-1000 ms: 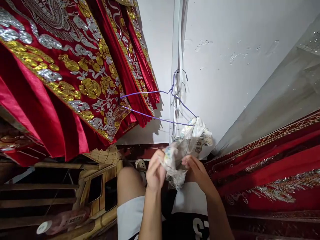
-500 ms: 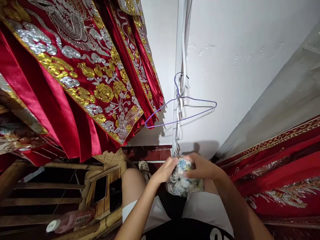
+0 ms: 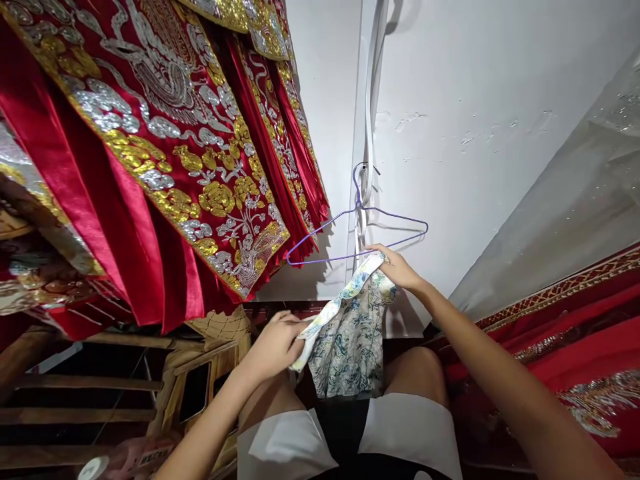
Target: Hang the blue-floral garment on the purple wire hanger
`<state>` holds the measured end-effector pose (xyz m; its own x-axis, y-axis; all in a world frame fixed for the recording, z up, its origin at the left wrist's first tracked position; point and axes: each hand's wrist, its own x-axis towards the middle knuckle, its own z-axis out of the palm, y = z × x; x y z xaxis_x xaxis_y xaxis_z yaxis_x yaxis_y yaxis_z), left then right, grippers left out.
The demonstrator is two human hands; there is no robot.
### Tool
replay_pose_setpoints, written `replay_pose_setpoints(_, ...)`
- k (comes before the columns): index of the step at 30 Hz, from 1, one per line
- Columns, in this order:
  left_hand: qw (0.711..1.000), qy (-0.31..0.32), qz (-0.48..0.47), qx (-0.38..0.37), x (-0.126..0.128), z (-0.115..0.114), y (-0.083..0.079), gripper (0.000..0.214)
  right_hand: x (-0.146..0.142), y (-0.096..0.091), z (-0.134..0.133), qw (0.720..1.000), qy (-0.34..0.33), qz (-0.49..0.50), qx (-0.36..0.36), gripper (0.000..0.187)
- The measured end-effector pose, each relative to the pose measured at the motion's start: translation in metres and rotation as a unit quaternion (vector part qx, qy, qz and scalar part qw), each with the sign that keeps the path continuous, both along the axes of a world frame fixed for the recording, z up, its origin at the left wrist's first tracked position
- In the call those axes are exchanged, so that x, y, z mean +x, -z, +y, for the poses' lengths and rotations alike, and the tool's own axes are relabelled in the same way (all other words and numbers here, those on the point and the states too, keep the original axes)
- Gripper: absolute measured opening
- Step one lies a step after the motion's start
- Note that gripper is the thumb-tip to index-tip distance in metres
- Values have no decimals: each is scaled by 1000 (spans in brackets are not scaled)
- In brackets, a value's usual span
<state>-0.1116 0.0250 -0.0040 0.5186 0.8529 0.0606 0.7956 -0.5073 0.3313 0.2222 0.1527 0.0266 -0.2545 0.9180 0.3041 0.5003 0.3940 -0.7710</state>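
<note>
A floral skirt-like garment (image 3: 347, 347), white with blue and yellow print, hangs stretched between my hands above my lap. My left hand (image 3: 280, 343) grips the lower left end of its waistband-like edge. Higher up and to the right, my right hand (image 3: 393, 265) pinches the other end of that edge, close under the hanger. A thin purple clothes hanger (image 3: 357, 208) hangs bare on the wall hook, just above the cloth. The far side of the garment is hidden behind its front folds.
Red costumes with gold and silver sequins (image 3: 215, 200) hang at the left. More red embroidered cloth (image 3: 590, 347) is at the right. A bamboo bench (image 3: 90, 417) at lower left carries a phone (image 3: 195, 392) and a pink bottle (image 3: 133, 457). White straps (image 3: 369, 100) run down the wall.
The bunched garment has been opened out and raised toward the hanger. My hands have moved apart, the left one leftward and the right one upward.
</note>
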Motion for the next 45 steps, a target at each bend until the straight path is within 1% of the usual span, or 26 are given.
replay_pose_setpoints(2, 998, -29, 42, 24, -8, 6, -3, 34, 4, 3, -8, 1000, -5, -1, -4, 38)
replay_pose_setpoints(4, 994, -79, 61, 34, -15, 13, -6, 40, 14, 2, -26, 1000, 17, -24, -7, 34)
replay_pose_setpoints(5, 993, -102, 56, 39, -17, 16, -8, 43, 19, 0, -36, 999, 30, -31, -9, 33)
replay_pose_setpoints(7, 990, -132, 8, 56, -18, 22, -15, 49, 27, -7, -54, 998, 53, -26, -11, 33)
replay_pose_setpoints(9, 983, -145, -86, 78, -14, 30, -26, 53, 31, -17, -65, 998, 61, -10, -3, 30)
replay_pose_setpoints(10, 975, -149, -142, 90, -11, 35, -32, 54, 31, -22, -68, 998, 58, -5, 2, 29)
replay_pose_setpoints(12, 949, -154, -254, 106, -3, 48, -43, 53, 28, -32, -70, 998, 53, -13, 2, 28)
replay_pose_setpoints(13, 931, -159, -311, 108, 1, 56, -48, 51, 25, -36, -69, 998, 51, -25, -2, 27)
replay_pose_setpoints(15, 882, -183, -420, 109, 7, 69, -54, 44, 19, -40, -68, 997, 47, -52, -16, 25)
replay_pose_setpoints(17, 830, -206, -507, 104, 10, 77, -59, 40, 13, -41, -67, 997, 42, -63, -22, 22)
replay_pose_setpoints(18, 812, -210, -536, 100, 11, 78, -62, 39, 10, -41, -67, 997, 43, -62, -20, 21)
replay_pose_setpoints(19, 801, -207, -554, 96, 12, 77, -64, 39, 9, -40, -66, 997, 49, -57, -18, 20)
replay_pose_setpoints(21, 793, -182, -573, 100, 12, 69, -68, 37, 6, -38, -65, 997, 65, -45, -13, 18)
replay_pose_setpoints(23, 792, -159, -574, 134, 12, 57, -71, 31, 5, -35, -65, 996, 81, -29, -12, 17)
replay_pose_setpoints(25, 785, -152, -575, 175, 11, 46, -73, 24, 4, -33, -66, 996, 92, -9, -12, 17)
replay_pose_setpoints(26, 777, -154, -583, 183, 12, 41, -73, 22, 3, -32, -66, 995, 95, 1, -12, 17)
replay_pose_setpoints(29, 737, -170, -636, 154, 14, 30, -74, 22, 0, -31, -68, 995, 95, 19, -8, 14)
replay_pose_setpoints(31, 718, -177, -660, 132, 15, 25, -74, 22, -2, -30, -68, 996, 87, 30, -7, 12)
replay_pose_setpoints(33, 717, -170, -663, 134, 15, 21, -73, 21, -2, -29, -68, 996, 79, 45, -8, 11)
replay_pose_setpoints(37, 748, -131, -629, 166, 10, 14, -68, 23, -3, -22, -68, 994, 72, 80, -10, 12)
replay_pose_setpoints(40, 756, -108, -619, 182, 8, 12, -66, 27, -6, -20, -69, 993, 63, 95, -14, 11)
replay_pose_setpoints(43, 756, -95, -622, 183, 9, 15, -69, 26, -8, -22, -71, 993, 56, 105, -20, 12)
replay_pose_setpoints(45, 759, -100, -620, 172, 11, 23, -73, 23, -9, -24, -72, 992, 53, 113, -28, 14)
